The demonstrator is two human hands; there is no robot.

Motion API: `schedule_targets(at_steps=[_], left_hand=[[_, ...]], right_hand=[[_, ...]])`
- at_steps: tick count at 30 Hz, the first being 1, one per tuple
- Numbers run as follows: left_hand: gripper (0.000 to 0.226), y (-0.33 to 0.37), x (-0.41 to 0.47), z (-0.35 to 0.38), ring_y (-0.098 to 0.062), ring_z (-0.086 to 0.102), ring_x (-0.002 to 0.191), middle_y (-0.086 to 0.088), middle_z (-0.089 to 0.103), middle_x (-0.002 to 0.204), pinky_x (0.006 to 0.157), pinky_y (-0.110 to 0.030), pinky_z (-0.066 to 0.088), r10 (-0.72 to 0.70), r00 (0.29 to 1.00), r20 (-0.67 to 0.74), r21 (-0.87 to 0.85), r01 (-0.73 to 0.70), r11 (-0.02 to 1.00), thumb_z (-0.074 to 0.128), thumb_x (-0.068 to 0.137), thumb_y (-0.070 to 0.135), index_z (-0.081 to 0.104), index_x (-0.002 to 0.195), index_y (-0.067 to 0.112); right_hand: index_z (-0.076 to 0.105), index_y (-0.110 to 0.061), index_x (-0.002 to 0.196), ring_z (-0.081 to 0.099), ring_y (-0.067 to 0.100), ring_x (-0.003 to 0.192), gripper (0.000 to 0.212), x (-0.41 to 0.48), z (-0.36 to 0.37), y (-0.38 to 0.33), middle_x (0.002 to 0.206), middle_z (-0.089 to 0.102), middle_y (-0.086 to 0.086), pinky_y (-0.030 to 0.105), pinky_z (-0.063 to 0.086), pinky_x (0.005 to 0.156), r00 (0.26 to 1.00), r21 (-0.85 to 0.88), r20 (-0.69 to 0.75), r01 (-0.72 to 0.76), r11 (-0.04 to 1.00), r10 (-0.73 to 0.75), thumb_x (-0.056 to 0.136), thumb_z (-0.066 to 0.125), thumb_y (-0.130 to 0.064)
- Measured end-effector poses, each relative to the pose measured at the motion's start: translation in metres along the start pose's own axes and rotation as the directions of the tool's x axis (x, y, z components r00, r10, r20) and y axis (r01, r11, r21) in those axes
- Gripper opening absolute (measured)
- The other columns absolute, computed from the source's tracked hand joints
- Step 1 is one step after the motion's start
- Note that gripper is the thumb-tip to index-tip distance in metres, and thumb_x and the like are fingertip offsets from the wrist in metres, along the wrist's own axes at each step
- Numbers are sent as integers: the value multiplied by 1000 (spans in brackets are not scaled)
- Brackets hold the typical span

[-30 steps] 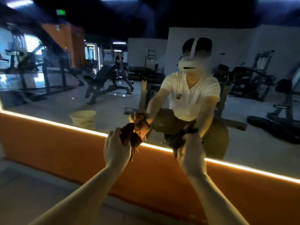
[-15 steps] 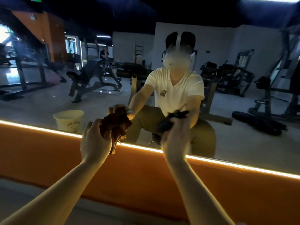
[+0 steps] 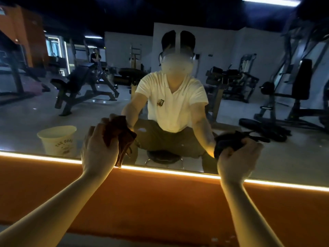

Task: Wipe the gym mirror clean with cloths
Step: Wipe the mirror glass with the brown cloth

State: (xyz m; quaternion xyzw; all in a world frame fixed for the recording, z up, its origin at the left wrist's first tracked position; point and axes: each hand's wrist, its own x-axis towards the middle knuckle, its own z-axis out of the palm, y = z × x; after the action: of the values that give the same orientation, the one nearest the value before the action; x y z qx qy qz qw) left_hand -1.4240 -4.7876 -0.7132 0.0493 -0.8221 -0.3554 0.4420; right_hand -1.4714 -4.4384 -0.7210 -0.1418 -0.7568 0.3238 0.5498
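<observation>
A large wall mirror (image 3: 293, 157) fills the upper part of the head view, its lower edge lit by an orange strip. My left hand (image 3: 98, 150) grips a bunched brown cloth (image 3: 118, 138) against the glass just above that edge. My right hand (image 3: 237, 157) holds a crumpled dark cloth (image 3: 229, 141) against the mirror, well to the right of the left hand. The glass reflects a seated person in a white shirt holding both cloths.
An orange wall panel (image 3: 160, 202) runs below the mirror, with a pale floor strip at the bottom. The mirror reflects a cream bucket (image 3: 57, 138), a round stool (image 3: 162, 156), weight benches and machines, and a person standing far back.
Both hands were close together a second ago; they have spread apart, the right hand with the dark cloth sliding right. The view has shifted right and nearer the mirror.
</observation>
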Motion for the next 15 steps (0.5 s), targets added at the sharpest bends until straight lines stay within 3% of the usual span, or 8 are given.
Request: schedule_targets(at_steps=[2,5,8,9,10,11,13,15], left_hand=[[32,-1,-1,0,-19,54,108,-4,59,116,89,-60,54,27,1000,7,-12,-27,1000,59,100,20,51,130,20],[36,-7,1,-4,-17,50,110,-5,58,120,89,-59,54,80,996,38,-15,-79,997,60,100,21,51,135,20],[40,-13,5,-6,-23,52,113,-7,58,122,87,-55,54,136,988,69,-29,-134,991,62,99,23,53,138,18],[40,-13,7,-7,-26,53,113,-8,59,121,86,-53,53,169,983,71,-35,-166,985,62,98,23,53,136,17],[38,-14,8,-7,-26,55,112,-8,60,119,86,-52,53,202,977,71,-43,-199,979,62,98,22,54,135,16],[36,-15,8,-8,-25,55,109,-8,60,117,85,-50,53,225,972,71,-49,-222,974,62,98,22,53,133,15],[33,-17,10,-8,-24,57,105,-8,61,114,83,-50,55,247,967,67,-49,-245,968,62,99,21,53,130,15],[30,-20,11,-8,-27,61,104,-9,62,115,83,-51,57,267,962,64,-50,-264,963,63,100,21,53,128,15]], right_hand=[[52,-5,115,57,37,108,35,-23,10,-21,123,53,22,56,56,86,1000,-9,17,-26,1000,26,81,56,-4],[58,-11,116,61,25,100,27,-87,36,-65,116,60,13,39,58,79,940,69,154,297,952,-305,90,59,-15],[59,-18,114,57,19,102,35,-136,45,-98,115,54,5,35,58,82,642,226,337,655,721,-689,83,75,-15],[58,-19,117,57,18,104,42,-136,44,-98,116,53,3,35,58,84,565,245,382,702,669,-732,80,79,-16],[58,-20,118,57,17,103,45,-127,41,-93,116,55,3,34,57,83,539,228,388,729,645,-747,79,81,-17],[59,-18,117,58,17,100,43,-115,38,-83,113,57,3,33,57,80,574,196,357,726,660,-737,79,80,-16],[61,-11,114,60,19,92,28,-86,29,-58,109,61,8,38,57,76,788,140,211,561,816,-578,87,69,-10],[58,-4,112,58,20,94,23,-57,19,-42,112,58,12,47,60,77,982,93,49,180,979,-185,89,59,-2]])
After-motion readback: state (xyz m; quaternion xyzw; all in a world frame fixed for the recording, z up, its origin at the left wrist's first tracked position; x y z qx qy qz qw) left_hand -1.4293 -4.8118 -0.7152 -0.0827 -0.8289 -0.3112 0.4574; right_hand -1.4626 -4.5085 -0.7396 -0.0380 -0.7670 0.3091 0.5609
